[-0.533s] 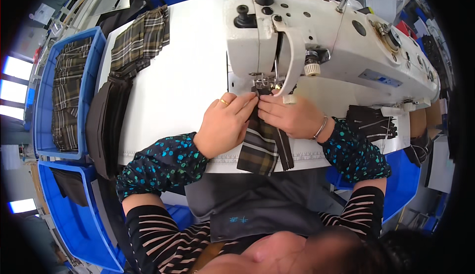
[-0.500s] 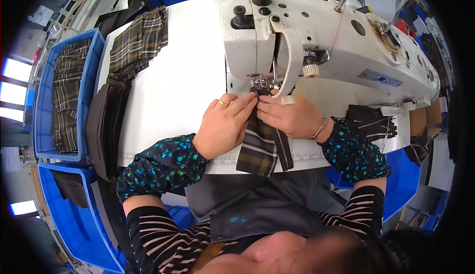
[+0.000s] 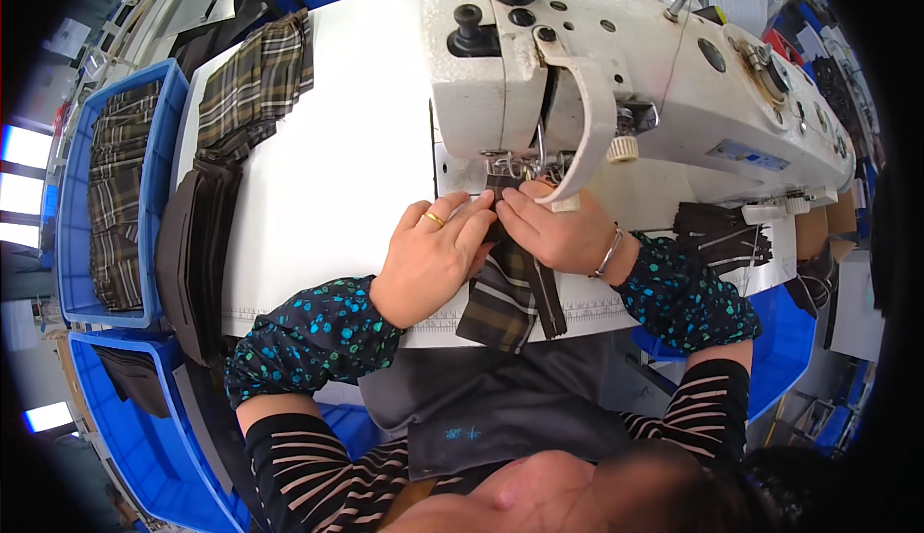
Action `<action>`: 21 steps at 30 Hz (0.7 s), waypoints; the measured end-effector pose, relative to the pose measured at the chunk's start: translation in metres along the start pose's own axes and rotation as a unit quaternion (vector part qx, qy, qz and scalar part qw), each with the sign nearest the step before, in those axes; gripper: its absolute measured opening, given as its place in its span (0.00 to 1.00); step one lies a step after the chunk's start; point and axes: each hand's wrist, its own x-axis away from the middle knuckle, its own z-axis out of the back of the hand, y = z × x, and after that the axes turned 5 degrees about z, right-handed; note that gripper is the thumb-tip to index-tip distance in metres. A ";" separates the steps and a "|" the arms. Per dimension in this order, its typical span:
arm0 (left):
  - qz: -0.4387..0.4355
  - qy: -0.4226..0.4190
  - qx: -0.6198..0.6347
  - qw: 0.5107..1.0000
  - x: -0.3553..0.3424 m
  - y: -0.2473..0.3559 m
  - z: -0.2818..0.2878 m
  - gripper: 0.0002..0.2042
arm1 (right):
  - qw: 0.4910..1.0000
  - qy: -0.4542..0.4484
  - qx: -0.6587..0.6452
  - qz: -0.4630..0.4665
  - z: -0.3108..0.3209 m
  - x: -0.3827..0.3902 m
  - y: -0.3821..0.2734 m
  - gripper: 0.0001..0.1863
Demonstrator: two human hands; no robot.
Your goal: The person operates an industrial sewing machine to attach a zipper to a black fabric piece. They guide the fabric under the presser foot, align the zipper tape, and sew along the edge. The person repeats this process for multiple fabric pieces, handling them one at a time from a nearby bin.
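Note:
A plaid fabric piece (image 3: 494,307) runs from the sewing machine's presser foot (image 3: 510,164) toward me, its lower end hanging over the table edge. Beside it on the right lies a dark zipper (image 3: 549,304). My left hand (image 3: 433,256), with a ring on one finger, presses its fingertips onto the fabric's left side, thumb mostly hidden. From the right, my right hand (image 3: 558,230) pinches the same work just below the foot, partly behind the machine's curved white guard (image 3: 587,139). The two hands' fingertips nearly meet.
The white sewing machine (image 3: 664,71) fills the far right. More zippers (image 3: 717,235) lie under its right end. Left stand folded plaid pieces (image 3: 255,76), a stack of dark pieces (image 3: 197,254), a blue bin (image 3: 159,206) of plaid fabric and a lower blue bin (image 3: 144,446).
Both hands have drawn slightly toward me, and more dark material shows between fingertips and presser foot. The plaid end has swung a little left and nearer. The whole view has shifted slightly.

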 end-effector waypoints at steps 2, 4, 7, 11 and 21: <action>0.009 -0.005 0.009 1.000 -0.001 0.001 0.001 0.23 | 1.000 -0.012 -0.011 0.003 0.006 0.002 0.002 0.13; 0.011 -0.004 0.006 1.000 -0.002 0.002 0.002 0.23 | 0.999 -0.033 -0.025 -0.009 0.012 0.005 0.001 0.14; 0.000 -0.001 -0.011 1.000 -0.004 0.003 0.004 0.22 | 0.996 -0.068 -0.041 -0.036 0.016 0.006 -0.001 0.17; -0.019 -0.019 -0.012 1.000 -0.008 0.000 0.004 0.21 | 0.995 -0.076 -0.038 -0.046 0.018 0.003 -0.004 0.16; -0.003 -0.041 -0.008 0.999 -0.011 -0.001 0.006 0.29 | 0.993 -0.064 -0.055 -0.082 0.008 0.001 -0.005 0.12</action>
